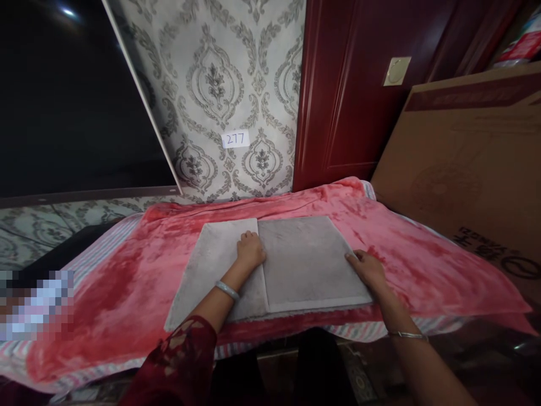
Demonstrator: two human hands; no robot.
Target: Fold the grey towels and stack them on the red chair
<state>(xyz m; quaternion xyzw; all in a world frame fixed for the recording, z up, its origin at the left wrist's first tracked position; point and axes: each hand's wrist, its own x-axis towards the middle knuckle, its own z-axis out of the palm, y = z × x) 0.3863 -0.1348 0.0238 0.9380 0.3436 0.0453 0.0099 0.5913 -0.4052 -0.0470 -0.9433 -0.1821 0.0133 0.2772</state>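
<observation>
A grey plush cloth (308, 262) lies partly folded on a red blanket (127, 282). Its darker right part overlaps the paler left part (203, 276), with a straight edge running between them near the middle. At that edge rests my left hand (251, 248), its fingers curled onto the fabric and closed on it. My right hand (367, 269) pinches the cloth's right side, thumb on top and the other fingers partly hidden. The front rim of the cloth lies along the near side of the blanket.
A large cardboard box (473, 152) leans at the right. Behind the blanket are patterned wallpaper with a paper label (235, 138) and a dark red panel (338, 84). A black screen (76, 107) stands at the left.
</observation>
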